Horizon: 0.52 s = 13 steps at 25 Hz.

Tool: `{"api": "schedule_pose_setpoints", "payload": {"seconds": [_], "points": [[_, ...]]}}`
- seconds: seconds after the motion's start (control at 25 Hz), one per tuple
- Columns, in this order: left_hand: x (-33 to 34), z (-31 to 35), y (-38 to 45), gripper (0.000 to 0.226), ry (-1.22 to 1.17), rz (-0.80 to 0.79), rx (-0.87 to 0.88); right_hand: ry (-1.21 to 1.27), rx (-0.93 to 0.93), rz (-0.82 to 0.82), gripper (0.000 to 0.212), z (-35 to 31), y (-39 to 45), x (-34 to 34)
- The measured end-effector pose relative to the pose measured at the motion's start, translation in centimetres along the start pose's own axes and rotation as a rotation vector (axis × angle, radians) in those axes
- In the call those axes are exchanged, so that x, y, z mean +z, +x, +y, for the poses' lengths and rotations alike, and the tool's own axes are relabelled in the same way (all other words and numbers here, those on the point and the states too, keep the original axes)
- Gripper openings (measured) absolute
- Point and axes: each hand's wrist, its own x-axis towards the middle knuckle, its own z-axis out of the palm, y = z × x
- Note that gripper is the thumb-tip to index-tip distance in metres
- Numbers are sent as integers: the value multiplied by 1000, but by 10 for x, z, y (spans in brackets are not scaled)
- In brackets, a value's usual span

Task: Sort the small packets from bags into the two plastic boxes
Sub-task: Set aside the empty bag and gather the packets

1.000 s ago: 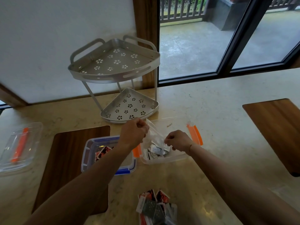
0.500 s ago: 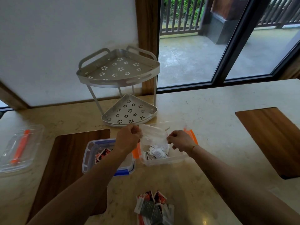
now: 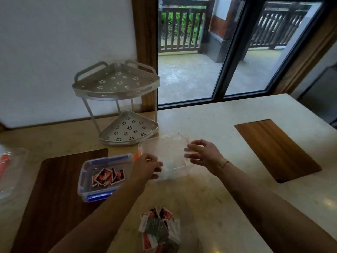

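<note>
Both hands are working over the orange-clipped clear box (image 3: 164, 157) at mid-table: the left hand (image 3: 145, 168) is pinching something clear at its near-left rim, the right hand (image 3: 202, 154) half-curled at its far-right edge; motion blur hides what either is gripping. Red packets are sitting in the blue-clipped box (image 3: 105, 177) just left, and a bag of mixed packets (image 3: 160, 229) is waiting nearer. Judging by this, one bag is being finished, so the next move calls for reaching back to that near bag.

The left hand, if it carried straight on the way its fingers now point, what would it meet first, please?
Most likely the clear plastic box with orange clips: the left hand points right, its fingertips already at the near-left rim. Blur hides whether they touch.
</note>
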Motion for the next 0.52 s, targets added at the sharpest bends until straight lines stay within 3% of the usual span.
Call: {"api": "schedule_pose_setpoints", "payload": {"seconds": [0.2, 0.36, 0.52], "points": [[41, -14, -20, 12, 84, -227, -26, -89, -118, 139, 25, 1, -23, -38], [74, -7, -25, 27, 285, -331, -65, -398, -275, 234, 14, 6, -35, -79], [127, 11, -21, 47, 402, -324, 141, -627, -357, 243, 12, 12, -49, -136]]}}
